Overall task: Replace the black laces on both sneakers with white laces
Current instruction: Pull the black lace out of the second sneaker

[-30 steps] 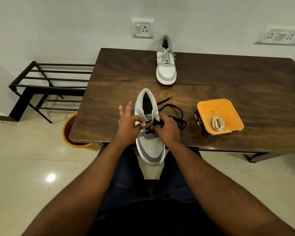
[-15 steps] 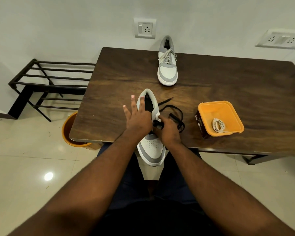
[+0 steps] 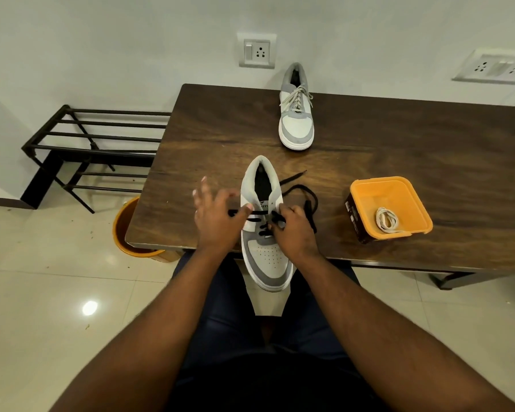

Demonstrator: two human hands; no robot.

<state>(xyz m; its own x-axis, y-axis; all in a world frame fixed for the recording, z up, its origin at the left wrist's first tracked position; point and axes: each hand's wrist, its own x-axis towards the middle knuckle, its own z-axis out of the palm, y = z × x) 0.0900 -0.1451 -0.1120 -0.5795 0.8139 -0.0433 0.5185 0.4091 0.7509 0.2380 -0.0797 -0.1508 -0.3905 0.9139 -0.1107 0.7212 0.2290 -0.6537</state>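
- An orange tub sits on the right of the desk, and inside it lies a coiled white lace.
- A dark box stands touching the tub's left wall; its label is too small to read.
- The near sneaker has its toe hanging over the desk's front edge; the print on the tongue is partly covered and unreadable.
- The left hand pinches the black lace just left of the eyelets, its other fingers spread.
- The right hand grips the same lace on the shoe's right side; loose loops trail on the desk beside it.
- The far sneaker, already laced in white, stands near the wall, well apart.
- An orange bucket peeks out under the desk's left corner, beside a black metal rack.
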